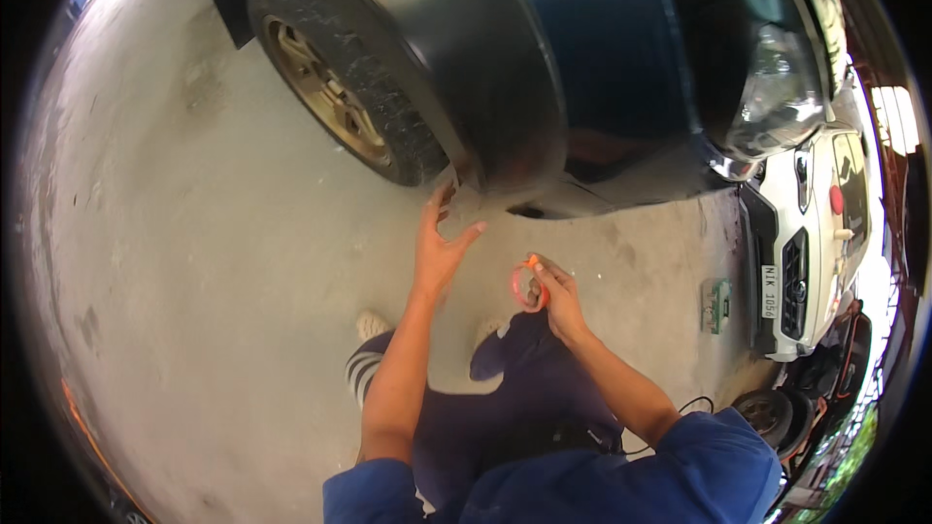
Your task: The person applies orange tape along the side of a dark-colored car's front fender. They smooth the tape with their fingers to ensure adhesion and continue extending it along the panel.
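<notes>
My left hand (439,252) reaches out with fingers and thumb spread, nothing in it. Its fingertips are close to the lower edge of the dark fender (476,107), just by the tyre (403,126); I cannot tell whether they touch. Lower and to the right, my right hand (561,299) grips a ring-shaped, orange-pink roll that looks like tape (517,281). Its thumb and fingers pinch the rim near an orange bit at the top. The roll hangs in the air above my knee, apart from the car.
A dark blue car fills the top, with a bronze wheel (325,87) and a headlight (777,87). At right stand a white vehicle (796,252), a green case (716,307) on the concrete floor (214,272), and loose tyres (767,415). My shoes (371,325) are below my hands.
</notes>
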A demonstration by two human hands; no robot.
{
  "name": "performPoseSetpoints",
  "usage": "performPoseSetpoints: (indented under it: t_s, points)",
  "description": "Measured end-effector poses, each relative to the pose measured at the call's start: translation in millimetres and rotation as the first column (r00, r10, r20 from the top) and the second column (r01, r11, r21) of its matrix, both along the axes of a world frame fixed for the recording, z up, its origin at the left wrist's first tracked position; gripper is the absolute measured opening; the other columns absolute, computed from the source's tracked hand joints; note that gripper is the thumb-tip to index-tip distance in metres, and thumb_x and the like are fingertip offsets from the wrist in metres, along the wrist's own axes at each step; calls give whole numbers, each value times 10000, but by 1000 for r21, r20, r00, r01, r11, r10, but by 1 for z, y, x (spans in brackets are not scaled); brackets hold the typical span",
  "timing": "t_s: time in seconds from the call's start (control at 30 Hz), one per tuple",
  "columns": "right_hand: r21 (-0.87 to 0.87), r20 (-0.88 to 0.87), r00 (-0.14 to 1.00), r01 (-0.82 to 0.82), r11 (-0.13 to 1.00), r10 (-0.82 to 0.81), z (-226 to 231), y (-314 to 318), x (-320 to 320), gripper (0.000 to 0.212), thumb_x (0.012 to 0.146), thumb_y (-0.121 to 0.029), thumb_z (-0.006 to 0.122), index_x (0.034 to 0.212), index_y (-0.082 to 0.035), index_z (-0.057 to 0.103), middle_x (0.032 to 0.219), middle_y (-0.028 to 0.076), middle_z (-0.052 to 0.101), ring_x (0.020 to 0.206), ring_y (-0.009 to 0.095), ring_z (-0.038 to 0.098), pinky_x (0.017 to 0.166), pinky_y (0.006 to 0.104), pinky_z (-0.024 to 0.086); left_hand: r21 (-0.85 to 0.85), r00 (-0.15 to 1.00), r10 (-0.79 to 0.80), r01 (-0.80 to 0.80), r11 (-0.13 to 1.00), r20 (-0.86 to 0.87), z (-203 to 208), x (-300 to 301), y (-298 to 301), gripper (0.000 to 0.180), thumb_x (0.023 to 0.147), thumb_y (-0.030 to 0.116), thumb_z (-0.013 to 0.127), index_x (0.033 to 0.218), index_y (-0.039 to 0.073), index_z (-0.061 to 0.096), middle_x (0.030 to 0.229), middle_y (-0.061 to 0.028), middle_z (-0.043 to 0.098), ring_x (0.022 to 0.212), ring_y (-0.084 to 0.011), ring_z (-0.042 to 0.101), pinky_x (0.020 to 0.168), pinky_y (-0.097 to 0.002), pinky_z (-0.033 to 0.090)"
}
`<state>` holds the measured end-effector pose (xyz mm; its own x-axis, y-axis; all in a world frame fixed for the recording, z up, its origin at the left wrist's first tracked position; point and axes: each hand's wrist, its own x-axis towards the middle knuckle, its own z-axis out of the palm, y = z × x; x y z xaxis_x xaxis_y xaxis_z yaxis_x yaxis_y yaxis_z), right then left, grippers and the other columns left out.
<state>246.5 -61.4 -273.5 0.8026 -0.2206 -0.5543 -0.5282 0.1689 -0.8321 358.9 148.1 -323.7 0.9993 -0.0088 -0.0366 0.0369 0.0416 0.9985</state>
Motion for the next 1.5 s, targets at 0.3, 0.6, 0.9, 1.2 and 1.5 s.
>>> performPoseSetpoints:
  t_s: [0.3,0.6,0.9,1.2,1.5]
  points:
    - [177,201,947,-287,942,250,-155,12,69,459,1096,-387,657,1354,-12,719,741,-39,557,629,65,483,582,242,372,-112,919,-89,142,984,385,-56,70,-24,895,815,324,968,1476,-75,514,1384,-178,656,1278,-277,628,1121,-391,465]
    - [238,266,889,-434,869,371,-206,-28,64,439,1096,-369,651,1359,-25,719,732,-35,581,612,56,490,575,238,384,-275,874,42,106,956,484,-48,71,-39,837,937,403,865,1539,-35,484,1453,-102,614,1344,-207,547,1168,-359,398]
    - [232,338,865,-459,858,371,-207,-65,64,417,1099,-321,635,1355,1,704,721,-1,610,601,79,522,575,242,408,-252,890,-23,154,955,455,-57,76,-30,987,978,382,828,1648,-87,274,1622,-146,469,1502,-241,426,1264,-369,290]
    - [246,304,897,-398,884,320,-213,-76,62,449,1070,-343,696,1357,1,714,769,-5,635,630,64,535,571,236,420,-250,875,77,52,967,478,-44,72,-44,1050,980,342,830,1655,-130,178,1644,-172,435,1519,-252,399,1277,-371,257]
    - [181,329,894,-375,909,304,-197,-73,75,430,1073,-328,691,1352,-2,713,774,-10,629,641,61,543,582,234,417,-288,902,238,-135,948,360,-47,68,-57,1042,927,294,876,1613,-173,245,1469,-196,587,1379,-255,530,1213,-371,359]
